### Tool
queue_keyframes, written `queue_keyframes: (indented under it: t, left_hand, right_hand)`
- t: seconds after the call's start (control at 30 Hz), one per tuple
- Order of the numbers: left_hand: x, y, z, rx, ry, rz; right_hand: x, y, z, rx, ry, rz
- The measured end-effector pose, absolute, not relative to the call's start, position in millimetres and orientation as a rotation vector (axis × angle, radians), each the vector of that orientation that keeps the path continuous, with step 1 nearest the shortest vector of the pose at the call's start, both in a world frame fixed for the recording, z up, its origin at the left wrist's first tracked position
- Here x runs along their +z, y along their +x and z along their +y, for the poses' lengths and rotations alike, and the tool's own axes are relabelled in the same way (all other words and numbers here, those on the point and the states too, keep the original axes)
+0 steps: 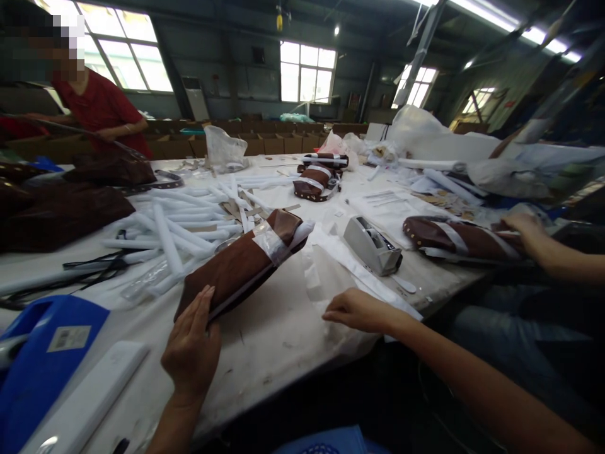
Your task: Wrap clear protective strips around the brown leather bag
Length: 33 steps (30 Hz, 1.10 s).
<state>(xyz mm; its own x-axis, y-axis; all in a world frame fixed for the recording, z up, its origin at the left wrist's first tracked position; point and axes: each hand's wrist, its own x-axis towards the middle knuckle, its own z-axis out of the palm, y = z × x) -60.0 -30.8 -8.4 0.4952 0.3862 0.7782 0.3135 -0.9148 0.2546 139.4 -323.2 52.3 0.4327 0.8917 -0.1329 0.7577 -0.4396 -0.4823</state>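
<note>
My left hand [193, 343] lies flat with fingers stretched out, its fingertips against the near end of a brown leather piece [239, 261] wrapped with white paper and clear tape. My right hand [357, 310] rests on the white table [265, 353], fingers curled loosely, touching a white paper strip [352, 268] and clear plastic sheet. A grey tape dispenser [372, 246] stands just beyond the right hand.
Several white foam tubes [179, 221] lie scattered at centre-left. Dark brown bags [57, 211] sit at left, a blue object [42, 362] at near left. A co-worker's hand [524, 227] holds another wrapped brown piece [460, 239] at right. A person in red stands far left.
</note>
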Motion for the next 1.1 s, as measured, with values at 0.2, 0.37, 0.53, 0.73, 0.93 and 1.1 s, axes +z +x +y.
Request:
queue_keyframes:
  t: [0.2,0.37,0.53,0.73,0.93,1.1]
  left_hand:
    - [0.1,-59.2,-30.2,1.421,2.583,0.774]
    - [5.0,-59.9,-26.6,1.402,2.537,0.850]
    - [7.2,-55.8,-19.8,1.482,2.490,0.872]
    - [16.1,-53.2,-21.6,1.667,2.478,0.812]
    - [12.7,-55.7,-47.2,1.782,2.557,0.410]
    - [-13.6,-58.2,-81.3,1.548,2.715,0.088]
  right_hand:
    - [-4.5,160.8,-277.5,0.062,-2.484,-1.348]
    - [-28.5,143.1,-242.0,0.118,-2.442,-1.536]
    - [-34.2,115.2,-189.0,0.145,-2.208,-1.699]
    - [-41.9,118.9,-140.6,0.039,-1.910,-1.296]
    - [-8.7,101.5,-203.3,-0.048,-1.682,-1.174]
    - [29.7,71.5,-268.5,-0.087,-1.410,-1.847]
